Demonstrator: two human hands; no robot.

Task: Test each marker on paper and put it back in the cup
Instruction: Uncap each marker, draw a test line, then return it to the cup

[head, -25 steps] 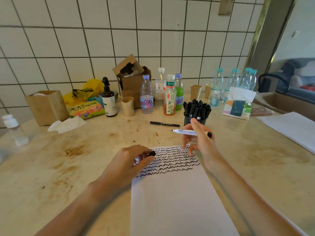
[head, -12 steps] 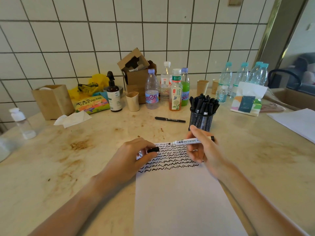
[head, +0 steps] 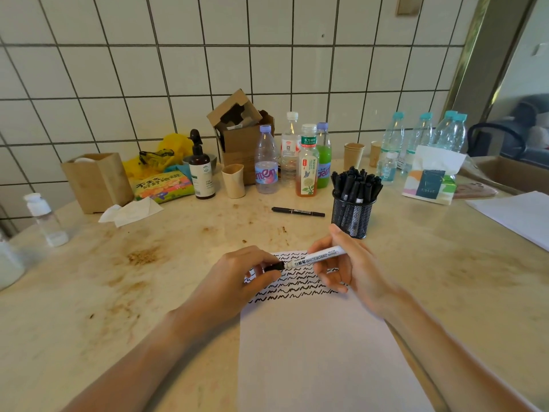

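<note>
I see a big round surface (head: 445,278) with brown stains, set against a white tiled wall (head: 267,55). A white sheet of paper (head: 320,352) lies near me in the middle, and its far end is full of black wavy lines. More white paper (head: 517,215) lies at the right edge.

My two hands meet over the far end of the sheet. My right hand (head: 350,269) has its grip wrapped around a white whiteboard marker (head: 318,257), which lies almost flat and points left. My left hand (head: 237,275) pinches the black cap (head: 274,266) at the marker's left end. The cap touches the marker's tip end, but I cannot tell if it is pushed on all the way.

Just beyond my right hand stands a black mesh cup (head: 353,215), full of black markers (head: 356,182) standing up. A single black pen (head: 298,211) lies flat on the surface, just left of the cup.

Far back along the wall I see an open cardboard box (head: 237,135), a brown paper bag (head: 95,179) on the left, a yellow bag (head: 166,153), a snack pack (head: 163,187), a dark pump bottle (head: 202,171), drink bottles (head: 297,159), paper cups (head: 353,154), clear water bottles (head: 424,138) on the right and a tissue pack (head: 430,179). A crumpled tissue (head: 130,211) lies near the paper bag. A small clear bottle (head: 44,218) with a white cap stands at the far left.
</note>
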